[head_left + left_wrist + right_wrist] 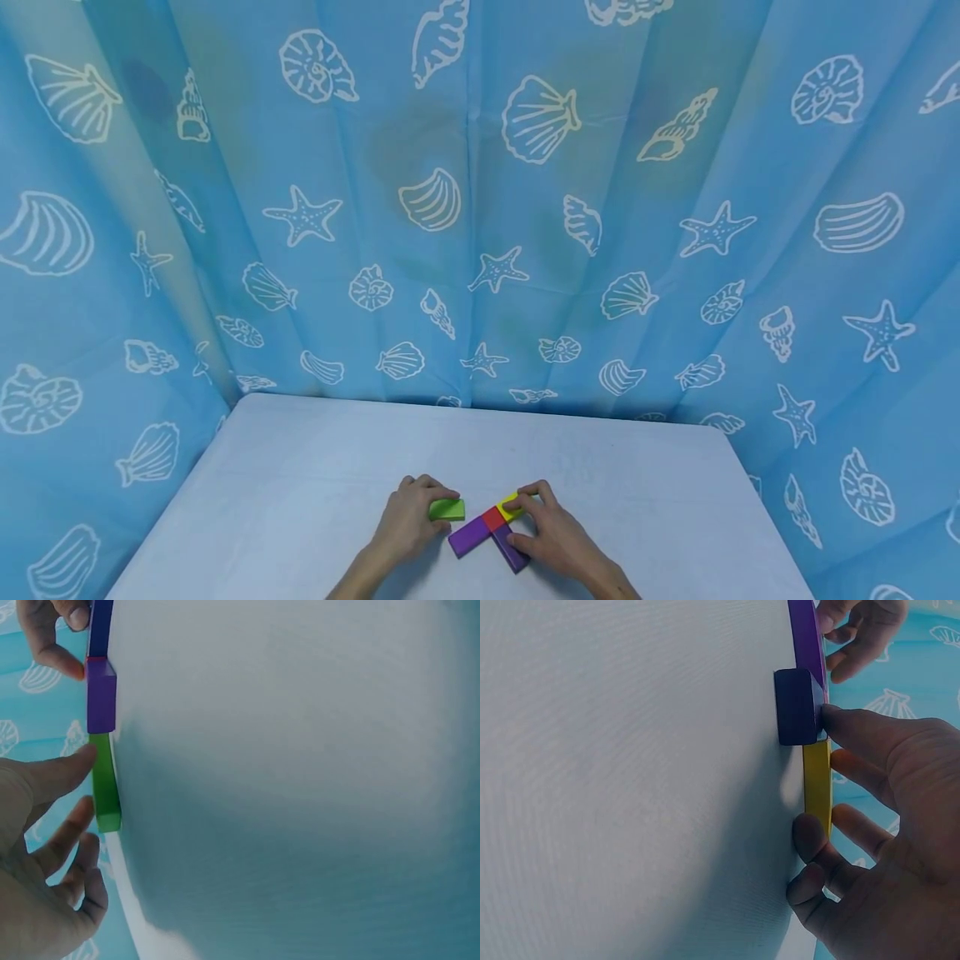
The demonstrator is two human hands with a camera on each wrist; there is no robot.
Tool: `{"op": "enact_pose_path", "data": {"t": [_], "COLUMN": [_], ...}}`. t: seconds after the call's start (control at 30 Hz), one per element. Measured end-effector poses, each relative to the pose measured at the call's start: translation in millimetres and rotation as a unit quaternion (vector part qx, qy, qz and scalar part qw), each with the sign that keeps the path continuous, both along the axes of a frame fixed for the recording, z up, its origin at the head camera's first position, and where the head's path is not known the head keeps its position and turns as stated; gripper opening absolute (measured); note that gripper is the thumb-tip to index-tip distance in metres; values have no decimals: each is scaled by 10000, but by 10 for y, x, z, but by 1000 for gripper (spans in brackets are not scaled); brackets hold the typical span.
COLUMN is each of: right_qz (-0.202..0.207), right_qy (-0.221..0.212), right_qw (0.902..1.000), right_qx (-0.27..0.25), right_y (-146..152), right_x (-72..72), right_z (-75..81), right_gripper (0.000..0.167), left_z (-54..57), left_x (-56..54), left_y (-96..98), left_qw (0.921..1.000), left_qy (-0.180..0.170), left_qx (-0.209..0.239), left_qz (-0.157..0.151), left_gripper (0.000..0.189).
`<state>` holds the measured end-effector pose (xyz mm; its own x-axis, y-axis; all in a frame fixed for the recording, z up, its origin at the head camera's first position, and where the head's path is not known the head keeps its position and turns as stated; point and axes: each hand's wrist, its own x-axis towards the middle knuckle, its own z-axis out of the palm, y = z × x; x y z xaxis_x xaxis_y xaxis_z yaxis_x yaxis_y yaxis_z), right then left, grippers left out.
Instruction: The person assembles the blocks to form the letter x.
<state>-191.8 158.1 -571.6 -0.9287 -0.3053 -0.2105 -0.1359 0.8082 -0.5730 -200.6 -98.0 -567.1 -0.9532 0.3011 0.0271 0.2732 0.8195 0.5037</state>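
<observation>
My left hand pinches a green block between thumb and fingers, just left of several joined blocks on the table. In the left wrist view the thumb lies along the near end of the green block. A small red block sits at the middle of the group. From it a purple block runs lower left, a dark purple block lower right, and a yellow block upper right. My right hand holds the group, fingers curled at the yellow block and thumb against the dark purple block.
The blocks lie on a white table, near its front middle. A blue curtain with white shells and starfish hangs behind the table and along both sides.
</observation>
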Motion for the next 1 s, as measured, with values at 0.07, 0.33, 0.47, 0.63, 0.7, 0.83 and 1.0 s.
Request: {"op": "enact_pose_path", "data": {"t": [0.07, 0.33, 0.47, 0.63, 0.7, 0.83, 1.0], "right_qz": [-11, -24, -16, -20, -37, -83, -44], "right_qy": [-7, -34, -54, -32, -56, -101, -62], "right_qw": [10000, 10000, 10000, 10000, 10000, 9999, 9999], "right_qx": [6, -18, -18, -33, -44, -48, -75], "right_y": [-8, -15, -6, 4, 3, -3, 0], "right_x": [0, 4, -6, -22, -24, -25, -29], "right_z": [-4, 2, -4, -7, -9, -18, -44], "right_gripper": [41, 41, 40, 40, 41, 41, 41], "left_z": [-22, -65, -79, -78, -83, -96, -94], "left_x": [-4, -28, -34, -41, -38, -35, -25], "left_y": [-5, -21, -35, -39, -39, -40, -51], "left_qw": [9999, 9999, 9998, 9996, 9995, 9995, 9996], "left_qy": [6, -71, -134, -236, -262, -254, -216], "left_qx": [-141, 0, 80, 144, 156, 162, 141], "left_qz": [78, 78, 92, 114, 118, 108, 85], "left_gripper": [38, 38, 37, 37, 36, 36, 36]}}
